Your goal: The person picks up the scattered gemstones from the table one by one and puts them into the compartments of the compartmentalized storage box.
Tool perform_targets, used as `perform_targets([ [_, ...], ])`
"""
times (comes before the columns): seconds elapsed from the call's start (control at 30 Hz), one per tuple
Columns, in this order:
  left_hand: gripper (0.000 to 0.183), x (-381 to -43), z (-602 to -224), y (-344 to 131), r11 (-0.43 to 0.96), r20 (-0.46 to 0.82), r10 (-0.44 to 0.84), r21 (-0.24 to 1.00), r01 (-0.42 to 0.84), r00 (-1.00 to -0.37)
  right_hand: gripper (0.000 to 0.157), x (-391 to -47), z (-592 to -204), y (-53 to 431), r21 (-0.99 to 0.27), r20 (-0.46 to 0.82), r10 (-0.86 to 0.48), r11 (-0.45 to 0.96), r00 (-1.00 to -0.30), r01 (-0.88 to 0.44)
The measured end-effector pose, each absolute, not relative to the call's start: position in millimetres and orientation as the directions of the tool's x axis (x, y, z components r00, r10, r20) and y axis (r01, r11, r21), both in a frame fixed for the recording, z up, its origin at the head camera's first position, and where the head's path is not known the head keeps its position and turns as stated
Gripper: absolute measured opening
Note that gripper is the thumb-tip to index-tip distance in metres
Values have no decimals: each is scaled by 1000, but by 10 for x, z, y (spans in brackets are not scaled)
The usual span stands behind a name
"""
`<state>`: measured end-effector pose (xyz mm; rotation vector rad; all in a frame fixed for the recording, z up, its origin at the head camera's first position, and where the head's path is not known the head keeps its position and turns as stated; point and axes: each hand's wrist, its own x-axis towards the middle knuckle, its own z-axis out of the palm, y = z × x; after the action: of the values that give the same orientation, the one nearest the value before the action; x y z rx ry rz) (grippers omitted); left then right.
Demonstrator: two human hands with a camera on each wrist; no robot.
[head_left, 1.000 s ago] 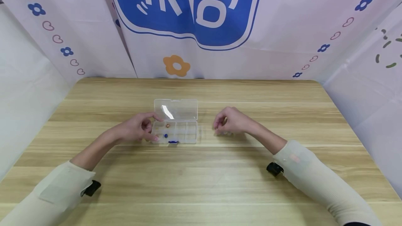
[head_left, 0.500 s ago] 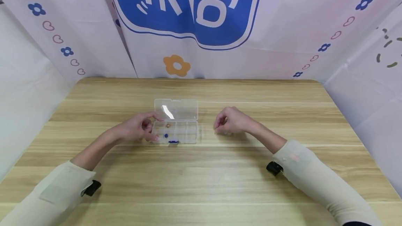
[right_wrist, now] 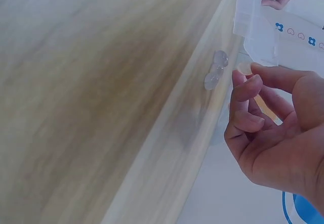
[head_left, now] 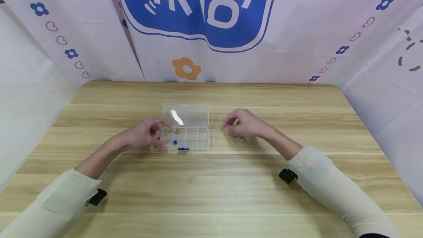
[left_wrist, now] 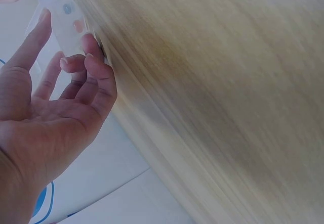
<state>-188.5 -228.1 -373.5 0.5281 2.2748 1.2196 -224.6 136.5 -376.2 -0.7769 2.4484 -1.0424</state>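
Note:
A clear plastic compartment box (head_left: 202,139) lies in front of me, its lid (head_left: 196,115) folded back. Inside its left compartments are an orange bead (head_left: 177,132) and a blue bead (head_left: 175,142). My left hand (head_left: 143,134) holds the box's left end, index finger at the back and thumb at the front. Right of the box, above the table, my right hand (head_left: 244,123) pinches a small translucent bead (right_wrist: 245,68) between thumb and index finger. Several clear beads (right_wrist: 217,69) sit on the table below that hand, partly hidden from the head view.
The wooden table (head_left: 211,190) stretches around the box to all sides. A printed cloth (head_left: 287,58) hangs behind its far edge, with white cloths at both sides. A black strap piece (head_left: 288,176) hangs under my right sleeve.
My right hand has lifted slightly from the table with a bead between its fingertips, baring the clear beads beneath. My left hand and the box have stayed in place.

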Motion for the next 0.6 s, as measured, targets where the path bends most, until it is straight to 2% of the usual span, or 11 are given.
perform_targets([
  [0.6,63,-1889,-3744,-2289,521,-245,549,848,98,-799,7,-2228,-3690,1267,-767,-56,-607,535,-793,-355],
])
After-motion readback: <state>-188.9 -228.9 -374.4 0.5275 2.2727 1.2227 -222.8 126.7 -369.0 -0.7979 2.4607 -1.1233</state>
